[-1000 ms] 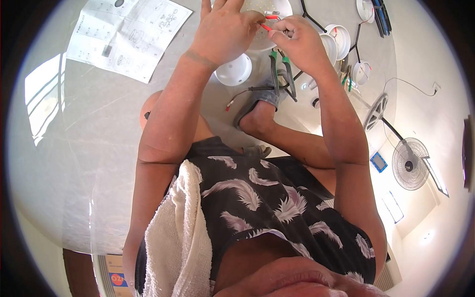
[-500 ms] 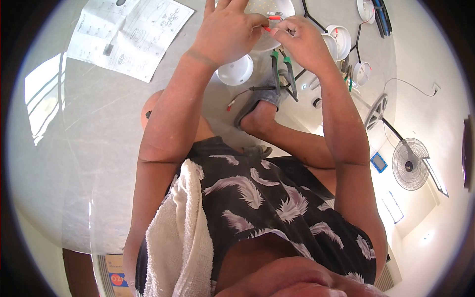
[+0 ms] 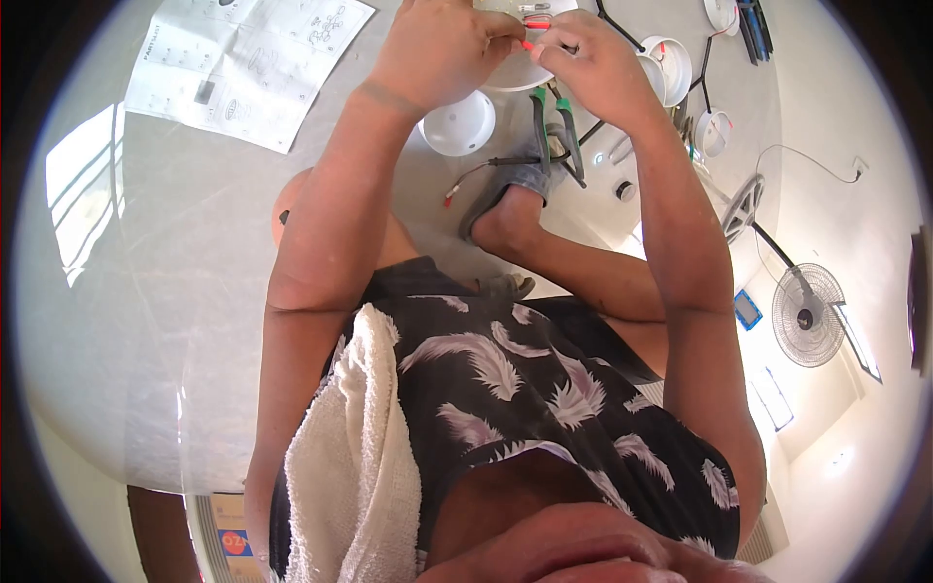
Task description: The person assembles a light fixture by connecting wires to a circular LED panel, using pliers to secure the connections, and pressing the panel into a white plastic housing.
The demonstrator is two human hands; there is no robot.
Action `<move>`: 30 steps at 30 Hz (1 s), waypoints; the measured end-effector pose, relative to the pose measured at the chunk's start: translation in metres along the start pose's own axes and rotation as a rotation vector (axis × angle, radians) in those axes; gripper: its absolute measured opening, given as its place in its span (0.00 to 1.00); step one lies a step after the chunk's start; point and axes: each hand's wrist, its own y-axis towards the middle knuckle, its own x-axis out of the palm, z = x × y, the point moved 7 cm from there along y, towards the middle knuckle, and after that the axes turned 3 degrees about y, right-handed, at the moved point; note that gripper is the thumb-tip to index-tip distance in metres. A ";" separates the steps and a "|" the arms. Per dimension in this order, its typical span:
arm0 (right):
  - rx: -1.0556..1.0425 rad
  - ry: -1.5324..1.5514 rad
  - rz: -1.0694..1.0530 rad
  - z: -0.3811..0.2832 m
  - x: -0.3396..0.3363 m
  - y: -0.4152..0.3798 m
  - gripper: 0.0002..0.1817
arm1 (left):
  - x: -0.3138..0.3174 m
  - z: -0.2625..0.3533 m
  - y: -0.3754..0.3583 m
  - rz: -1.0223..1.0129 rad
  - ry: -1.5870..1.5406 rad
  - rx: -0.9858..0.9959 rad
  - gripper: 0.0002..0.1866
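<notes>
My left hand (image 3: 442, 53) is at the top of the head view, thumb and forefinger closed on a short red wire (image 3: 528, 45). From the other side my right hand (image 3: 601, 70) pinches the same wire, its fingers curled. The exact join between the fingertips is too small to make out. Just beyond them, more red wire (image 3: 536, 23) lies by a white round plate (image 3: 544, 76), partly hidden by my hands. Below my fingers are green-and-black-handled pliers (image 3: 544, 121). A white round cup (image 3: 457, 124) lies under my left wrist.
A printed instruction sheet (image 3: 238, 73) lies at the upper left on the glossy grey surface (image 3: 204, 253). Several white cups (image 3: 671, 70) on black rods are to the right. A black cable (image 3: 505, 161) with a red tip lies near my foot (image 3: 510, 222). A fan (image 3: 807, 316) stands farther right.
The view has shifted slightly, so the sheet and cup sit a little higher and farther left. Both hands keep pinching the red wire, nearly in the same place.
</notes>
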 end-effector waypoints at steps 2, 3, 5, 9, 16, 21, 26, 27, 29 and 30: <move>-0.023 -0.017 0.000 -0.001 -0.003 0.002 0.12 | 0.000 0.002 0.001 0.001 0.014 0.013 0.07; -0.080 0.017 0.001 -0.005 -0.005 0.002 0.11 | -0.001 0.002 0.001 0.022 -0.013 -0.015 0.07; -0.134 0.058 -0.001 -0.010 -0.004 0.000 0.13 | -0.004 0.003 -0.002 0.036 -0.040 -0.048 0.07; -0.154 -0.006 0.007 -0.020 -0.007 -0.003 0.10 | 0.002 0.001 -0.002 -0.128 -0.031 -0.186 0.07; -0.216 -0.157 0.075 -0.026 -0.007 -0.004 0.10 | 0.001 0.007 0.002 -0.101 0.128 -0.123 0.09; -0.240 -0.051 0.059 -0.024 -0.008 -0.003 0.09 | 0.004 0.004 0.003 -0.135 0.119 -0.137 0.09; -0.271 -0.040 0.030 -0.022 -0.009 -0.004 0.09 | 0.005 0.004 0.003 -0.101 0.007 -0.112 0.08; -0.285 -0.024 0.044 -0.024 -0.009 -0.004 0.09 | 0.004 0.003 0.004 -0.118 0.009 -0.117 0.08; -0.293 -0.009 0.055 -0.022 -0.009 -0.006 0.09 | 0.004 0.004 0.003 -0.137 0.004 -0.123 0.08; -0.284 -0.034 0.057 -0.021 -0.008 -0.007 0.09 | 0.004 0.007 0.003 -0.131 0.008 -0.114 0.08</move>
